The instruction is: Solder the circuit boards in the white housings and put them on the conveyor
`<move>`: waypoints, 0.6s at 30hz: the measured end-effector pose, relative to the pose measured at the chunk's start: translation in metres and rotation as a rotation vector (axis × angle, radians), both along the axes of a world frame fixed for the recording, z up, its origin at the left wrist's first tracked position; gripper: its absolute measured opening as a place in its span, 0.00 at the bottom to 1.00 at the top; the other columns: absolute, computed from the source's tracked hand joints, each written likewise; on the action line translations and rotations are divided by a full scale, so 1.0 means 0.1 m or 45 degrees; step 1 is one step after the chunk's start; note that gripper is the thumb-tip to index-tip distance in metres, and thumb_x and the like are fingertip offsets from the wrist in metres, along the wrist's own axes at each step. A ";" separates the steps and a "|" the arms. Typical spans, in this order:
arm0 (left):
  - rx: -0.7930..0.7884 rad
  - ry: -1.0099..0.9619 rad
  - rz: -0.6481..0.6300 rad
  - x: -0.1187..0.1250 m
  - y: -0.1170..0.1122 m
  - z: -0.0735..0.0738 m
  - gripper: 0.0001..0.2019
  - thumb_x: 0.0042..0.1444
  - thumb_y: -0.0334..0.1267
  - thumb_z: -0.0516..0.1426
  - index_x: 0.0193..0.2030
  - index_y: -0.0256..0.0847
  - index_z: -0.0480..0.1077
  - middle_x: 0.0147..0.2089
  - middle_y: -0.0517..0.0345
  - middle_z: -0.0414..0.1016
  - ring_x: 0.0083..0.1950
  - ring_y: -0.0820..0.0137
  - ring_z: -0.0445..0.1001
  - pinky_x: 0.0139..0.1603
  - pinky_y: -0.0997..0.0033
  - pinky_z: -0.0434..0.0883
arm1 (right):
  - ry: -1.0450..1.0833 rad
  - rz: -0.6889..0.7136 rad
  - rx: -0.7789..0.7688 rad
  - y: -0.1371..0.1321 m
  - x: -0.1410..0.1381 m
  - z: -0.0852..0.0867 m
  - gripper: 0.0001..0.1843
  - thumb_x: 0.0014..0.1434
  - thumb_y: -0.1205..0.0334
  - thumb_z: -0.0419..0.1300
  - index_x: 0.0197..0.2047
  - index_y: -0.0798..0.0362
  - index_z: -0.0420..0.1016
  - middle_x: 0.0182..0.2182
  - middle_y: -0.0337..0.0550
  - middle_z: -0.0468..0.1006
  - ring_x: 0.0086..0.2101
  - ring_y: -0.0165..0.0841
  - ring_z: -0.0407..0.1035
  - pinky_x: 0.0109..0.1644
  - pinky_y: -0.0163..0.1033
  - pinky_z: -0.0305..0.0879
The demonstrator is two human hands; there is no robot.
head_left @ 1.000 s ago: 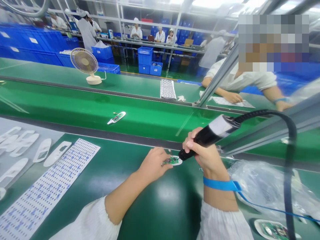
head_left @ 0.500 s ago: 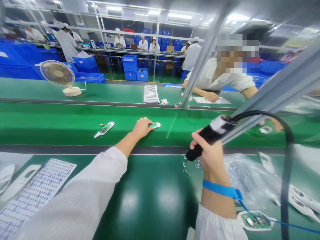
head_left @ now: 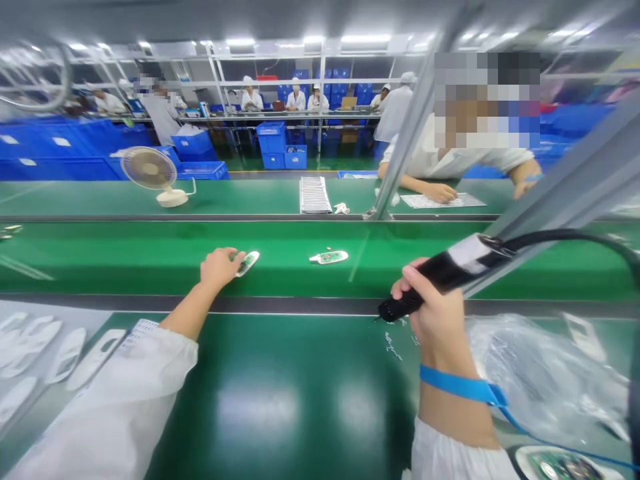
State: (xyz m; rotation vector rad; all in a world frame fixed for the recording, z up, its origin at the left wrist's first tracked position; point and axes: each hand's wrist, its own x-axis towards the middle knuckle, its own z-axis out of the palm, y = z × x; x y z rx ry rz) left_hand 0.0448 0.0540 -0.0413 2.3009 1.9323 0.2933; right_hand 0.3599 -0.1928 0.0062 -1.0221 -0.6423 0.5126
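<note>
My left hand [head_left: 220, 268] is out over the green conveyor belt, its fingers closed on the near end of a slim white housing with a green circuit board [head_left: 249, 264]. That housing lies slanted, and the fingers hide part of it. To its right a similar open white housing with a board [head_left: 330, 257] lies flat on the belt, touched by neither hand. My right hand [head_left: 434, 303] is wrapped round a black corded electric screwdriver [head_left: 443, 275], which tilts with its thin bit down to the left above the bench edge. A blue strap circles my right wrist.
White plastic shells [head_left: 67, 353] lie at left beside a printed sheet [head_left: 143, 330]. Clear plastic bags [head_left: 535, 373] and another board-filled housing [head_left: 555, 463] are at right. A slanted metal post [head_left: 407, 127] rises by a co-worker across the belt. A fan [head_left: 150, 170] stands opposite.
My left hand has let go of one housing and moved left to the other one. The view has turned slightly left. The screwdriver stays in my right hand.
</note>
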 end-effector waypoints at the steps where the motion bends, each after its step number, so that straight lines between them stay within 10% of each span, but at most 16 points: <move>1: -0.043 0.006 -0.022 -0.03 0.01 0.00 0.26 0.64 0.59 0.52 0.50 0.39 0.77 0.52 0.43 0.78 0.50 0.50 0.76 0.47 0.58 0.71 | 0.018 0.012 0.019 0.01 -0.02 0.00 0.15 0.44 0.59 0.75 0.31 0.51 0.73 0.19 0.33 0.68 0.17 0.31 0.65 0.21 0.37 0.61; 13: -0.074 -0.133 -0.146 0.38 -0.09 -0.05 0.21 0.58 0.44 0.64 0.54 0.36 0.71 0.45 0.45 0.81 0.48 0.56 0.78 0.46 0.66 0.72 | 0.065 0.117 0.066 0.01 -0.03 -0.02 0.14 0.48 0.59 0.73 0.33 0.50 0.72 0.22 0.33 0.68 0.20 0.31 0.66 0.23 0.39 0.63; 18: -0.157 -0.360 -0.411 0.53 -0.61 0.02 0.22 0.54 0.46 0.68 0.52 0.39 0.72 0.44 0.54 0.81 0.44 0.65 0.79 0.45 0.71 0.74 | 0.106 0.239 0.123 0.00 -0.09 0.04 0.12 0.49 0.58 0.71 0.31 0.49 0.70 0.19 0.32 0.66 0.18 0.30 0.64 0.24 0.38 0.60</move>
